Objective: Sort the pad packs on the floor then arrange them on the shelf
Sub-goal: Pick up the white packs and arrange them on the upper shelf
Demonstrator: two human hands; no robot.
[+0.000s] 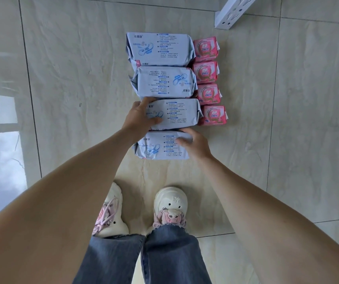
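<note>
Head view, looking down at a pale marbled tile floor (pixel 62 78). Four large pale blue plastic pad packs with blue print lie in a column running from 12 o'clock toward the person's feet: the farthest pack (pixel 160 49), the second pack (pixel 164 82), the third pack (pixel 174 112) and the nearest pack (pixel 162 145), each touching or slightly overlapping its neighbour. Just beside the column, at 3 o'clock of it, stands a parallel row of four small pink pad packs (pixel 208 80). The left hand (pixel 142 115) grips the left end of the third pack, thumb on top, fingers curled round its far edge. The right hand (pixel 195 143) holds the right end of the nearest pack, fingers bent over its top edge. A white perforated metal shelf post (pixel 232 13) lies at 1 o'clock. White shoes with pink laces (pixel 170 203) and blue jeans (pixel 144 259) are at 6 o'clock.
</note>
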